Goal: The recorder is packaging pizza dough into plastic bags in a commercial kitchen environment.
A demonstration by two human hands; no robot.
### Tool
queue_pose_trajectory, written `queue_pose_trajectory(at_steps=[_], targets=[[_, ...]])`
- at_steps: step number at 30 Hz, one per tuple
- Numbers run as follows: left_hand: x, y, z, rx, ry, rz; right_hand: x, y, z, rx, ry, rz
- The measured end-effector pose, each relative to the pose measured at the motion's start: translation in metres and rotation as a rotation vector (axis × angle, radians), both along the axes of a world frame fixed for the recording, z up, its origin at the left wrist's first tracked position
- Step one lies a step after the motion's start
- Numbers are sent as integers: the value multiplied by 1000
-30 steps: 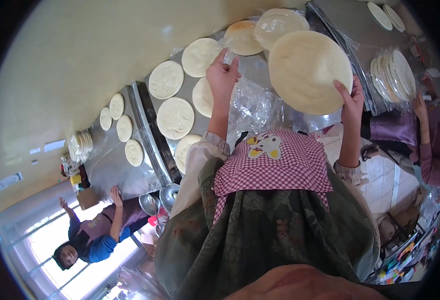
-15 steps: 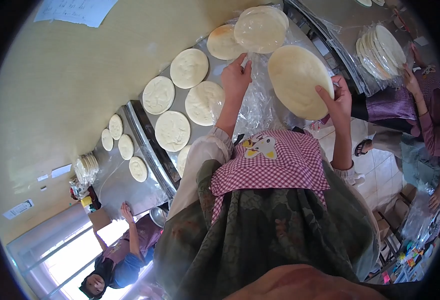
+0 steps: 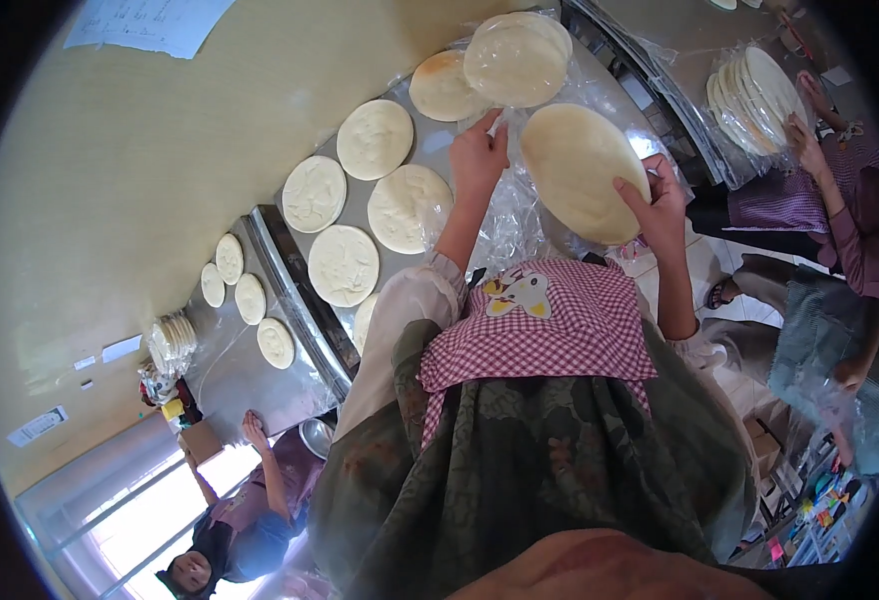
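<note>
My right hand grips the right edge of a round, pale pizza base, thumb on top, and holds it tilted above the steel table. My left hand is closed in a pinch on the edge of a clear plastic bag, which lies crumpled between my hands and partly under the base. Just beyond my left fingers sit a lightly browned base and a stack of bases in clear plastic. Several loose bases, such as this one, lie to the left.
A metal-edged gap separates my table from another table with smaller bases and a wrapped stack. A co-worker stands at lower left. Another person's hands hold a bagged stack of bases at upper right. A wall borders the tables.
My right hand has brought the pizza base a little left, closer to the plastic bag. My left hand has shifted slightly right, still pinching the bag. People at the right have moved their hands.
</note>
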State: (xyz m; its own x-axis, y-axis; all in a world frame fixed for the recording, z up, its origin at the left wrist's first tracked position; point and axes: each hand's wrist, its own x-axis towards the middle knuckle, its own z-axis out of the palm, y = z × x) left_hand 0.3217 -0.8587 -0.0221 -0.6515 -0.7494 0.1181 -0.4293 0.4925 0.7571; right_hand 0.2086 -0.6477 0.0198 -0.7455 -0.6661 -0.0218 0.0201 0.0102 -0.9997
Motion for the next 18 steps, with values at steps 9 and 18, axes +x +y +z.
queue_pose_trajectory(at_steps=[9,18], targets=[[-5,1,5,-50,0,-18,6,-3,8,186,267,-114],[-8,4,1,-51,-11,-33,-1,11,25,-19,140,-158]])
